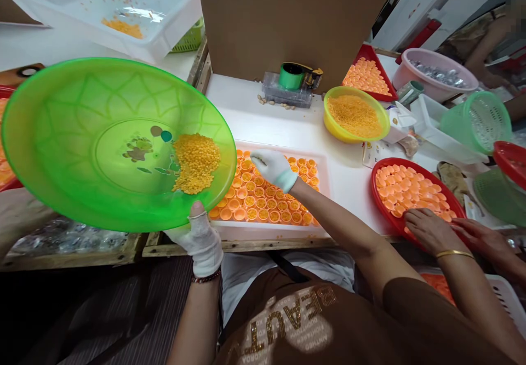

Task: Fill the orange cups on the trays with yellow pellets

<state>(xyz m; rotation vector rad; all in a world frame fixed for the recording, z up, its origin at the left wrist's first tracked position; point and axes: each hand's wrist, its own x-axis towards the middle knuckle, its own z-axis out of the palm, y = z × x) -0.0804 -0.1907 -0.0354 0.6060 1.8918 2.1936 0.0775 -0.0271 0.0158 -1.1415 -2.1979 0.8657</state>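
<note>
My left hand (201,244), in a white glove with a bare thumb tip, grips the near rim of a large green plastic basin (74,118). The basin is tilted, and a heap of small yellow pellets (196,162) lies at its right side. My gloved right hand (274,169) hangs over a white tray (324,189) with its fingers curled closed; what they hold is hidden. Rows of small orange cups (263,201) fill the tray, many with yellow pellets inside. The basin covers the tray's left end.
A yellow bowl of pellets (355,115) and a tape dispenser (293,80) stand behind the tray. A cardboard sheet (287,20) rises at the back. On the right, a co-worker's hands (435,233) reach into a red tray (376,189) of orange pieces. Another person's hand (24,217) is at far left.
</note>
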